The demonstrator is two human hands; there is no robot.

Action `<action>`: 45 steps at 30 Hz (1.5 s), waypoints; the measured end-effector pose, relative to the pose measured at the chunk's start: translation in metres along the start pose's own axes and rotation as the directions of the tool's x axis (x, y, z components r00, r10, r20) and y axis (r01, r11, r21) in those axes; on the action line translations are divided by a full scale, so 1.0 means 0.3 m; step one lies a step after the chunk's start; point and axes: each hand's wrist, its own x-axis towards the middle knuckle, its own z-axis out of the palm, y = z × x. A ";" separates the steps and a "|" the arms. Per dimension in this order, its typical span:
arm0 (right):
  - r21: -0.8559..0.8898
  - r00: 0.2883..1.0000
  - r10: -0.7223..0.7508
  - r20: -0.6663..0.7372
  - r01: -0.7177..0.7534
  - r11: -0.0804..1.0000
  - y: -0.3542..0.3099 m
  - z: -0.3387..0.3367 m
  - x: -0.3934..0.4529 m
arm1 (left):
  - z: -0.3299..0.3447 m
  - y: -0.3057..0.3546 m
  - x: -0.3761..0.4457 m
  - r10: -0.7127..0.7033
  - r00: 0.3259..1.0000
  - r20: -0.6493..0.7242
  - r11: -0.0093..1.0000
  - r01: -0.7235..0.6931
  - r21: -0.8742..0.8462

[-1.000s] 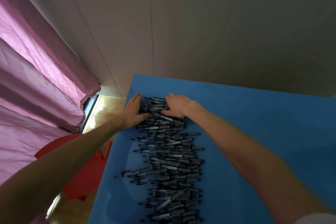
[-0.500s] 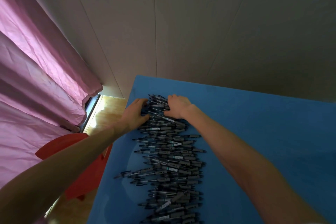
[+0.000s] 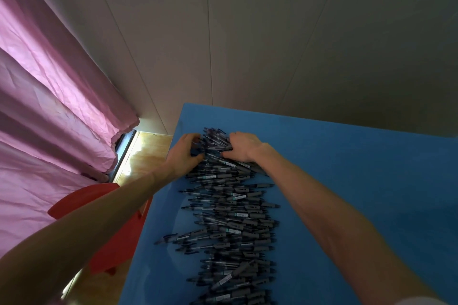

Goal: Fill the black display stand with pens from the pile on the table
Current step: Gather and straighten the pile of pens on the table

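Both hands work at the far end of a long pile of pens on a blue table.

The left hand (image 3: 184, 153) curls its fingers around the pens at the pile's (image 3: 233, 208) far left edge, and the right hand (image 3: 241, 147) lies on the pile's top from the other side, fingers bent down into the pens; it seems to be gripping some, though the fingertips are buried and hard to read. The pile runs from the hands down toward the viewer along the table's (image 3: 359, 181) left half (the pens lie mostly crosswise). A pink curtain (image 3: 49, 106) hangs at the left, with a red stool (image 3: 119, 238) under the left forearm and a strip of wooden floor (image 3: 146, 156) beside the table. Grey wall panels (image 3: 272, 32) rise behind the table.
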 end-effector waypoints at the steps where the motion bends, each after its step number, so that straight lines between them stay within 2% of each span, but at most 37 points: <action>1: 0.029 1.000 -0.002 -0.014 0.002 1.000 0.006 0.007 -0.002 | 0.001 -0.001 0.000 -0.001 1.000 -0.004 1.000 0.001 -0.007; 9: 0.130 0.998 -0.017 -0.067 0.025 0.991 0.026 0.030 -0.041 | 0.018 -0.002 -0.015 -0.058 0.998 -0.002 0.997 0.058 -0.052; 20: 0.297 0.987 0.045 -0.156 0.003 0.955 0.110 -0.007 -0.114 | -0.004 -0.045 -0.078 -0.062 0.997 -0.046 0.998 0.062 -0.002; 27: 0.285 0.995 0.065 -0.081 -0.040 0.958 0.138 0.013 -0.166 | 0.006 -0.044 -0.085 -0.074 0.997 -0.016 0.997 0.074 0.002; 30: 0.307 0.989 0.077 -0.124 -0.035 0.951 0.133 0.026 -0.198 | 0.005 -0.037 -0.083 -0.085 0.996 0.008 0.996 0.084 0.021; 34: 0.245 0.988 0.046 -0.146 -0.009 0.969 0.106 0.037 -0.265 | 0.017 -0.023 -0.101 -0.079 0.997 0.007 0.996 0.078 0.047; 39: 0.110 0.978 -0.054 -0.200 0.077 0.991 0.026 0.107 -0.393 | 0.046 -0.018 -0.147 -0.056 0.997 -0.059 0.998 0.058 0.032; 42: -0.039 0.968 -0.139 -0.207 0.134 0.990 -0.018 0.179 -0.437 | 0.088 -0.016 -0.204 -0.103 0.990 -0.096 0.994 0.106 0.020; 45: -0.103 0.960 -0.141 -0.243 0.119 0.988 -0.035 0.235 -0.438 | 0.148 -0.006 -0.261 -0.141 0.983 -0.122 0.989 0.144 0.017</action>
